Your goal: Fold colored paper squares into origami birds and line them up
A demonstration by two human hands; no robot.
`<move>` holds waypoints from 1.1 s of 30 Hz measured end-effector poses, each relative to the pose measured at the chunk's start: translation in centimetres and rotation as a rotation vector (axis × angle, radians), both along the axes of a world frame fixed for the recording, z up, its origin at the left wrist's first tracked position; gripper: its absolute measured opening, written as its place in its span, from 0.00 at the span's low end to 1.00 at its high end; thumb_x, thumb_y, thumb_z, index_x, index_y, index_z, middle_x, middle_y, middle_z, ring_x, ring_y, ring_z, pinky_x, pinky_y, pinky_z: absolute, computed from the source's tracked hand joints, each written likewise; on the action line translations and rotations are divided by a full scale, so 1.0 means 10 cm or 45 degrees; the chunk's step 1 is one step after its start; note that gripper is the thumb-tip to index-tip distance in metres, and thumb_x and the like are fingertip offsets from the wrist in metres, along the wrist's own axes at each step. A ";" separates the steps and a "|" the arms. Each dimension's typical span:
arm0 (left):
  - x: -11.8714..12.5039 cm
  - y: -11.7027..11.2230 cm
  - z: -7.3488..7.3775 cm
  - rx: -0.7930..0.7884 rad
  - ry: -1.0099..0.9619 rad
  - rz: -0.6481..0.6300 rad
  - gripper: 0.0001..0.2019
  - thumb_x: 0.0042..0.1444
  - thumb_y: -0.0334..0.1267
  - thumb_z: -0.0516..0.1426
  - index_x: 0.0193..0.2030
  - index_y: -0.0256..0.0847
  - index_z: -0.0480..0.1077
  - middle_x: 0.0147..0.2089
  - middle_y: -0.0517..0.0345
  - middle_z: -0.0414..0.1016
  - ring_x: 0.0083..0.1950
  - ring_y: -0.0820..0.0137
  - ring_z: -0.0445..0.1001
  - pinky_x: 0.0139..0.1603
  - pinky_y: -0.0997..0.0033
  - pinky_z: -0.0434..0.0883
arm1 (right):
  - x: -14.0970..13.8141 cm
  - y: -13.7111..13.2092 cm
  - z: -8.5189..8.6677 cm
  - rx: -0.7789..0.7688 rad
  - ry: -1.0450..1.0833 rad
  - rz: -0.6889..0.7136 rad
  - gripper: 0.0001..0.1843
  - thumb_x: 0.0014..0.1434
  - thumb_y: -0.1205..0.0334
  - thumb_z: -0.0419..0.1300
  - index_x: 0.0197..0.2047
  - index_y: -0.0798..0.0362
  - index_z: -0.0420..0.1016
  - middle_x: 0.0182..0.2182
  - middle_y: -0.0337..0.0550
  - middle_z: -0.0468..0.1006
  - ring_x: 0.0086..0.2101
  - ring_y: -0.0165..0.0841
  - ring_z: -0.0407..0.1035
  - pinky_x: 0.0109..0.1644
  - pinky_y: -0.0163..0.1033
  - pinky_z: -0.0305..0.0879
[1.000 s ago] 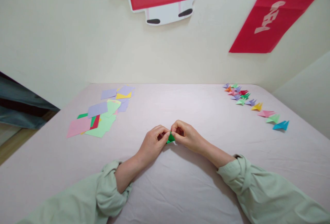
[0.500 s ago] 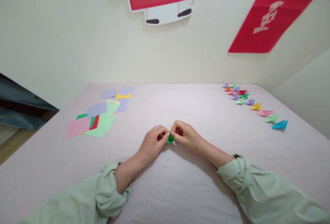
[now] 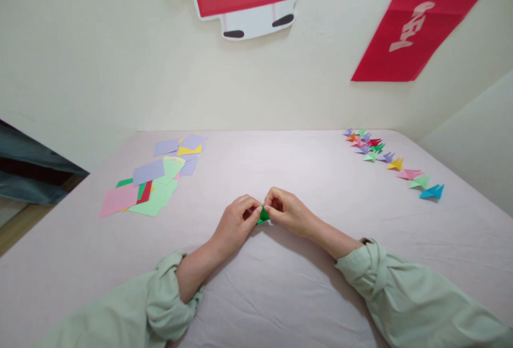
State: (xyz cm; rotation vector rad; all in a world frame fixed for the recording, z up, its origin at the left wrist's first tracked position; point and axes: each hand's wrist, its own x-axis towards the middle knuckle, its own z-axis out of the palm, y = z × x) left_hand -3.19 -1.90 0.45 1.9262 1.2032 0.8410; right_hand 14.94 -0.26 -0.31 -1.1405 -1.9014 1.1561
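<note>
A small folded green paper piece [image 3: 263, 215] sits between my two hands just above the pink cloth-covered table [image 3: 280, 294]. My left hand [image 3: 236, 222] pinches its left side with curled fingers. My right hand [image 3: 286, 210] pinches its right side, fingertips pressed together. Most of the green paper is hidden by my fingers. Both forearms come from pale green rolled sleeves.
A loose spread of flat coloured paper squares [image 3: 154, 179] lies at the far left. Along the far right runs a row of several small folded paper shapes [image 3: 387, 160], ending in a blue one [image 3: 432, 192]. Red banners hang on the cream wall behind.
Both hands keep their pinch on the green paper in the same place. The view has shifted slightly, nothing else moved.
</note>
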 end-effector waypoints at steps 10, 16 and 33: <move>0.01 0.03 0.00 -0.033 -0.038 -0.032 0.11 0.61 0.39 0.52 0.30 0.38 0.71 0.30 0.59 0.68 0.32 0.72 0.66 0.34 0.74 0.62 | 0.01 0.01 0.00 0.002 -0.006 0.004 0.02 0.56 0.66 0.56 0.32 0.53 0.65 0.21 0.31 0.63 0.23 0.25 0.57 0.25 0.31 0.52; 0.01 0.03 0.00 -0.073 -0.079 -0.024 0.10 0.60 0.37 0.53 0.30 0.38 0.70 0.30 0.60 0.67 0.31 0.74 0.65 0.33 0.75 0.62 | 0.01 0.00 -0.01 0.010 0.003 0.019 0.02 0.57 0.65 0.56 0.33 0.53 0.65 0.22 0.31 0.63 0.23 0.25 0.57 0.26 0.31 0.52; -0.01 0.05 -0.03 -0.015 -0.034 -0.076 0.11 0.61 0.41 0.54 0.31 0.38 0.71 0.31 0.59 0.69 0.33 0.72 0.67 0.35 0.74 0.63 | 0.01 0.00 -0.01 -0.023 0.004 0.022 0.02 0.56 0.66 0.56 0.33 0.53 0.65 0.22 0.32 0.66 0.23 0.25 0.58 0.26 0.31 0.52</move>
